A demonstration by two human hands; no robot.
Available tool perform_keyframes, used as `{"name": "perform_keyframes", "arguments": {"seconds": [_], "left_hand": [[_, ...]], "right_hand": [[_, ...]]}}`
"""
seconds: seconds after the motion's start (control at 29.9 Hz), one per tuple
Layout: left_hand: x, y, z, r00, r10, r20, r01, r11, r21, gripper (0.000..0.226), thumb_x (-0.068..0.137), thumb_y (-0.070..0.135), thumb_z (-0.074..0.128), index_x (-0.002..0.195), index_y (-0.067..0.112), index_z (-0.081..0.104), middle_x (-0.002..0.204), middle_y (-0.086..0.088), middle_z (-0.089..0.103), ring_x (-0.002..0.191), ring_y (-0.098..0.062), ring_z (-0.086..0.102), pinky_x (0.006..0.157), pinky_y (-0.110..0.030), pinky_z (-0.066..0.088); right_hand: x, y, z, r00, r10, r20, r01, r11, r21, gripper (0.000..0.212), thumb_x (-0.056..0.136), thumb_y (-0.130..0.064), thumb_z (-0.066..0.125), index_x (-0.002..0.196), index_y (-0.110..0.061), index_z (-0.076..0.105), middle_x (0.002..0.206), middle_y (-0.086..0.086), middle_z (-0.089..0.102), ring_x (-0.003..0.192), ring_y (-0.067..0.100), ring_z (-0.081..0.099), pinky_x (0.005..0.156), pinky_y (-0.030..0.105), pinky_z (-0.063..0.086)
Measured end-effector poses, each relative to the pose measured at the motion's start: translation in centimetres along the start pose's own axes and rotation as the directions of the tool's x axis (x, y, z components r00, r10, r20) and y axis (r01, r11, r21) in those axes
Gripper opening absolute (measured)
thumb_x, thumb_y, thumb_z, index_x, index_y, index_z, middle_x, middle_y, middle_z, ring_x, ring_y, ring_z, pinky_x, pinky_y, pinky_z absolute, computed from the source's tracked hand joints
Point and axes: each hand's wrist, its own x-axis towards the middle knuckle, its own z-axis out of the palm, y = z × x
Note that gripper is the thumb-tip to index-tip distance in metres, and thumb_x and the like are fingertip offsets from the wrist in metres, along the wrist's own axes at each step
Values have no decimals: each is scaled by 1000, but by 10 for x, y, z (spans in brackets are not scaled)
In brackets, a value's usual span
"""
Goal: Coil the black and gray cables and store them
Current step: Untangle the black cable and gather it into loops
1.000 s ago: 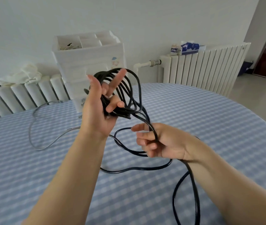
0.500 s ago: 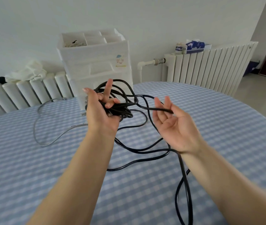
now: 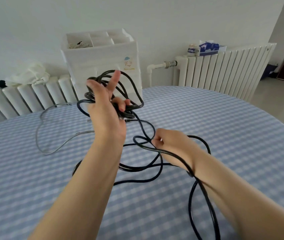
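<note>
The left hand (image 3: 106, 111) is raised above the table (image 3: 224, 135), palm toward the camera, with several loops of the black cable (image 3: 134, 87) bunched in it. Its lower fingers curl around the bundle and pinch it against the palm, while one finger sticks up straight through the loops. The loops rise in front of the white drawer unit (image 3: 103, 61) at the far edge of the table. From the bundle a strand of the black cable drops down to the right hand (image 3: 170, 141), which sits lower and nearer, just above the checked cloth. The right hand's fingers are curled in with the strand pinched at their tips. More of the black cable lies loose on the cloth in open, crossing curves between and under the two forearms, one length runs across the right wrist, and a long loop trails off the bottom edge of the view. The gray cable (image 3: 40, 129) lies uncoiled on the table to the left, well apart from both hands, in a wide bend with its plug end near the drawer unit. The top compartments of the drawer unit are open; what lies in them is too small to tell. Radiators (image 3: 224, 70) stand behind the table on both sides, with a white cloth (image 3: 28, 75) on the left one and a tissue box (image 3: 208, 48) on the right one.
</note>
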Motion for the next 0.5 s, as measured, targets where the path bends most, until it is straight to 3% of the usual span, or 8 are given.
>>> {"name": "perform_keyframes", "arguments": {"seconds": [0.07,0.17,0.27,0.4,0.47,0.5], "left_hand": [[-6,-9,2,995,87,54,-95,981,166,49,101,46,28,98,4,55,115,7,71,41,-12,35,59,-29,50],[-11,-20,0,955,220,200,-278,900,335,39,102,37,32,93,29,68,96,12,74,38,-11,43,59,-35,54],[-12,-26,-7,916,211,341,-367,782,504,36,95,44,46,98,20,72,59,13,63,42,-10,52,61,-30,56],[-14,-42,-11,897,120,425,-413,567,713,30,89,40,62,75,14,68,47,15,57,45,-2,55,54,-16,45],[-15,-49,-14,884,122,451,-449,491,747,43,82,52,63,70,11,62,48,7,59,48,-8,58,54,-26,47],[-14,-54,-14,864,134,485,-489,449,748,53,77,58,58,69,6,60,49,0,59,50,-18,59,53,-35,48]], "right_hand": [[-2,-8,3,998,-56,7,56,996,-76,18,99,-25,39,95,-19,55,77,-3,59,67,13,54,58,31,41],[-3,-9,5,995,-86,42,91,988,-127,18,100,-26,40,101,-18,56,82,-1,60,72,16,55,63,31,44],[-6,-6,-3,993,-98,68,99,995,-1,18,99,-29,46,108,-23,60,86,-9,59,71,3,53,59,21,41],[-7,0,-11,975,-158,157,120,967,223,17,97,-27,52,109,-25,64,79,-11,69,61,-9,56,58,12,37],[-8,3,-12,956,-199,214,112,926,360,17,96,-18,53,102,-27,66,81,-9,71,50,-6,52,55,12,38],[-9,6,-13,945,-218,244,93,894,438,19,95,-13,53,98,-28,64,82,-6,71,47,-2,49,50,13,38]]}}
